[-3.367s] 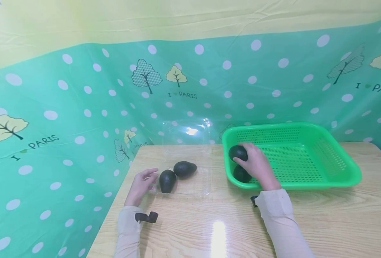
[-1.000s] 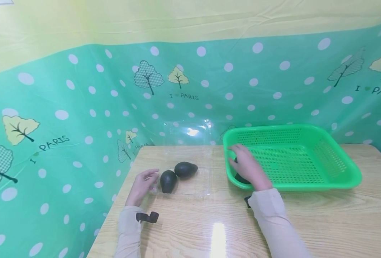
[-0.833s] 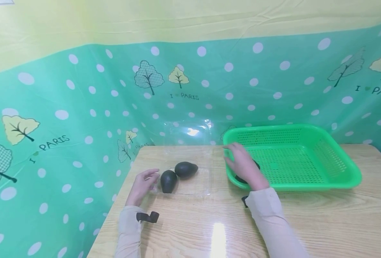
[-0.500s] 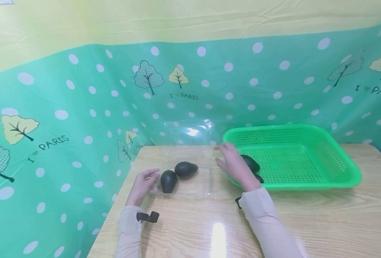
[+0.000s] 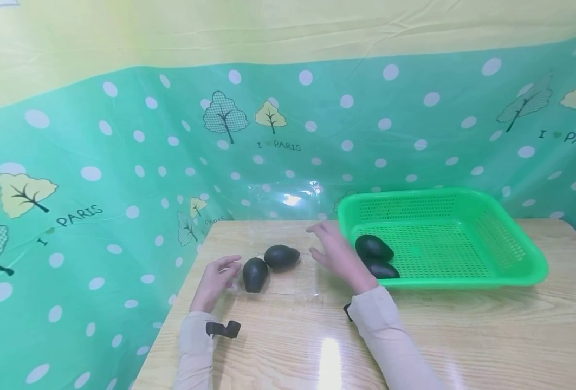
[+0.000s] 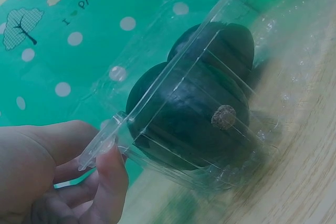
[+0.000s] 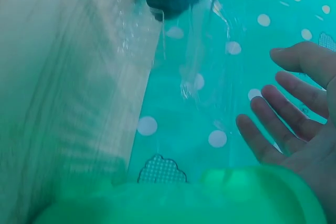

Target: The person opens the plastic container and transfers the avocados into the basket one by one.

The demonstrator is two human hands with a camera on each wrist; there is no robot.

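Observation:
Two dark avocados, one upright in front (image 5: pixel 255 274) and one on its side behind (image 5: pixel 281 257), sit in a clear plastic clamshell box (image 6: pixel 205 45) whose lid stands raised at the back. My left hand (image 5: pixel 217 279) pinches the box's left rim between thumb and fingers, as the left wrist view shows. Over the box's right side, my right hand (image 5: pixel 338 257) has spread fingers and holds nothing. Two more avocados, one behind (image 5: pixel 374 247) and one in front (image 5: pixel 382 269), lie in the left end of a green plastic basket (image 5: pixel 444 282), partly overlapping.
The basket stands on the right of a wooden table (image 5: pixel 288 336), close to its back edge. A dotted green curtain (image 5: pixel 317 124) hangs behind and to the left. Black camera straps (image 5: pixel 223 329) sit at the wrists.
My right hand lowered an avocado into the basket, let go and moved left to the clamshell box. The second avocado now lies beside the first. My left hand has kept its place.

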